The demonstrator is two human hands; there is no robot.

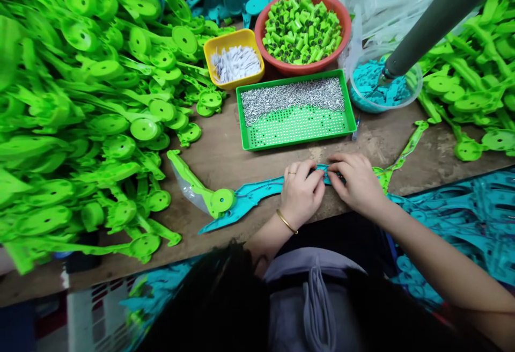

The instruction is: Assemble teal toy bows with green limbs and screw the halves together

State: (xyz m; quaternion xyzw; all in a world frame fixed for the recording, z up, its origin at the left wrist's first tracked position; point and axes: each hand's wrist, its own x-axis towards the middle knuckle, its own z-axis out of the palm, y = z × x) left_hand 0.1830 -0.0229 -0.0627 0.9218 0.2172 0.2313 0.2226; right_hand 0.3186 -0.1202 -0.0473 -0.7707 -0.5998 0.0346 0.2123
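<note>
While the teal plastic arm [249, 197] lies flat on the table [225, 153] just below the green tray [295, 140], the grip of left hand [300, 191] and right hand [356, 183] is closed on it; it is best held pressed flat.

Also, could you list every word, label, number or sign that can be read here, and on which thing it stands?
No text can be read in this view.
The green tray, yellow tub and red bowl show no print.
The white slips in the yellow tub are too small to show any marking.
The blue part between the left hand and right hand shows no label.
</note>
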